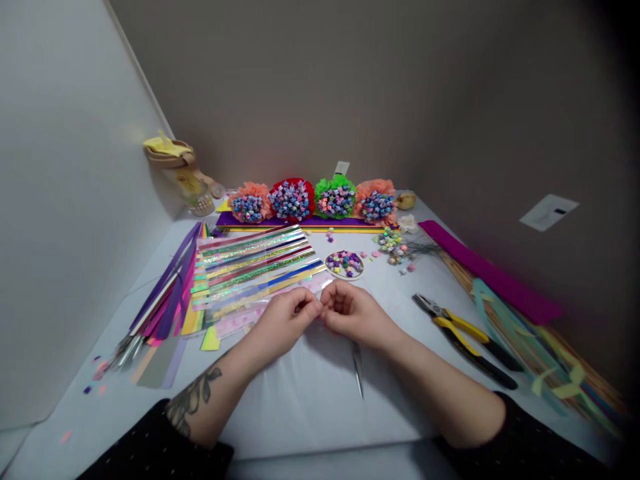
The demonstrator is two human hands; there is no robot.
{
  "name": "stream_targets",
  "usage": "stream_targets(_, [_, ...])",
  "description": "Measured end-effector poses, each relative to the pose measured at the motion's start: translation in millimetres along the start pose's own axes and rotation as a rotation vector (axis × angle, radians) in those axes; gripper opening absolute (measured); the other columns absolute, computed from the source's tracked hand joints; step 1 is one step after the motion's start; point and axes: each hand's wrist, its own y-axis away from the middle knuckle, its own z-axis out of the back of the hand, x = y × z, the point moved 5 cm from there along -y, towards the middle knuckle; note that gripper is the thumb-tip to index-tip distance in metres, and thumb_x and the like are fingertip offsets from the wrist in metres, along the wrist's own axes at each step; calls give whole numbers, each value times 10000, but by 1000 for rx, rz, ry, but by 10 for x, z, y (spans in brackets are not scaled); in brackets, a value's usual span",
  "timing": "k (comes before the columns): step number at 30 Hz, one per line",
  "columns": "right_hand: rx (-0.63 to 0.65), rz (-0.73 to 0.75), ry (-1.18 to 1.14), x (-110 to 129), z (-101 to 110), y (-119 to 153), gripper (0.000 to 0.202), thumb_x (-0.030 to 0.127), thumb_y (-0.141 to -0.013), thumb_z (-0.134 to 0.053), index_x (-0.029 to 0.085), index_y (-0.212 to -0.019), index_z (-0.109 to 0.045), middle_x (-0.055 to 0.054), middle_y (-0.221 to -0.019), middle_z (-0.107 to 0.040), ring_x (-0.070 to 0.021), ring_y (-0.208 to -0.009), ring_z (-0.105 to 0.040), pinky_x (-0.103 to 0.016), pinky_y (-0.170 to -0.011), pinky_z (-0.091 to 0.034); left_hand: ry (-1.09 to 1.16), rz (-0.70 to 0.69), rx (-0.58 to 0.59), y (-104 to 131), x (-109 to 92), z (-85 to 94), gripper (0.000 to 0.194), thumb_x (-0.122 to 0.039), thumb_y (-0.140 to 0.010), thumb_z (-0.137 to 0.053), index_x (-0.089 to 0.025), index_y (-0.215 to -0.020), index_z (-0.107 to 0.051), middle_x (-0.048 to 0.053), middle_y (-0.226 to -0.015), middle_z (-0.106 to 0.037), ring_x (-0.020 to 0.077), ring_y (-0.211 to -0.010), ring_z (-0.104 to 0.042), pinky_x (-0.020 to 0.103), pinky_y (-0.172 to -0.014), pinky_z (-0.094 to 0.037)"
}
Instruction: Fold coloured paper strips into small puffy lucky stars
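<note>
My left hand (290, 319) and my right hand (354, 313) meet above the middle of the table, fingertips pinched together. Whatever they hold between the fingertips is too small and too covered to name. Just beyond them stands a small round dish (327, 261) of folded paper stars (346, 263) in purple, pink and yellow. Shiny striped paper strips (255, 270) lie beyond and to the left of my left hand. A thin pointed metal tool (358, 373) rests on the table below my right hand.
Yellow-black pliers (465, 337) lie at right, near a magenta roll (490, 272) and wooden sticks (460, 270). Wired stars (389, 240) sit behind them. Several star bouquets (293, 200) line the back. Paper strips (167, 300) and a glass cup (193, 187) are at left.
</note>
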Motion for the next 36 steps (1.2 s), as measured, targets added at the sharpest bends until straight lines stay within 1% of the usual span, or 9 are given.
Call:
stream_targets(4, [-136,118,-3,30,43,-3,193,192,-665,-660,192,-742,-483,53,-649,-525,-69,-548,-470,-195,-505,-366,130,139,-27,13,40,-8,247,-381,-833,-486,-168,-724,-546,-32,-587,-506,91,-492,-425,210,-475,-332])
stream_targets(7, [-181,125,-19,31,75,0,206,224,-683,-662,200,-742,-466,57,-632,-516,-71,-528,-463,-194,-485,-364,137,184,-31,25,33,-16,232,-373,-809,-514,-168,-705,-539,-38,-561,-498,80,-454,-398,202,-441,-304])
stream_targets(12, [-130,7,18,24,60,4,187,313,-696,-645,187,-771,-529,47,-586,-533,-81,-472,-463,-205,-439,-368,50,96,-65,21,-6,20,200,-305,-807,-502,-169,-664,-535,-36,-582,-482,96,-538,-412,214,-510,-329])
stream_targets(14, [-116,-31,88,26,63,5,147,311,-711,-609,175,-734,-558,47,-548,-518,-73,-439,-428,-201,-413,-334,6,53,-54,17,-19,30,198,-287,-804,-499,-165,-653,-539,-25,-615,-496,108,-590,-432,225,-551,-346])
stream_targets(17, [-109,-53,157,24,78,1,116,275,-696,-592,174,-654,-553,52,-511,-495,-65,-432,-395,-194,-408,-300,-8,28,-35,18,-31,37,210,-287,-818,-488,-165,-655,-541,-19,-629,-504,114,-615,-444,232,-570,-353])
stream_targets(22, [-113,-80,69,-17,100,-1,119,286,-693,-589,176,-661,-557,56,-506,-489,-60,-416,-357,-192,-397,-262,118,84,-18,31,-37,21,211,-316,-837,-482,-172,-697,-547,-33,-576,-489,98,-528,-425,213,-504,-340])
stream_targets(29, [-54,-120,-63,-66,70,0,176,330,-703,-623,173,-673,-551,60,-512,-475,-53,-405,-335,-193,-388,-200,134,134,-11,42,-22,12,169,-297,-808,-487,-176,-710,-553,-44,-560,-482,83,-478,-392,207,-472,-323])
stream_targets(33, [-56,-97,-22,-54,55,-6,190,339,-702,-630,170,-669,-550,53,-526,-486,-54,-423,-338,-195,-402,-221,96,138,-40,34,1,27,138,-260,-775,-487,-179,-688,-557,-46,-543,-476,94,-496,-414,215,-496,-343])
stream_targets(36, [-77,-68,38,-39,50,-13,174,322,-716,-614,170,-667,-548,52,-526,-480,-56,-438,-336,-192,-410,-238,49,107,-94,20,-1,49,131,-248,-748,-500,-171,-680,-581,-23,-600,-537,113,-573,-479,233,-560,-386])
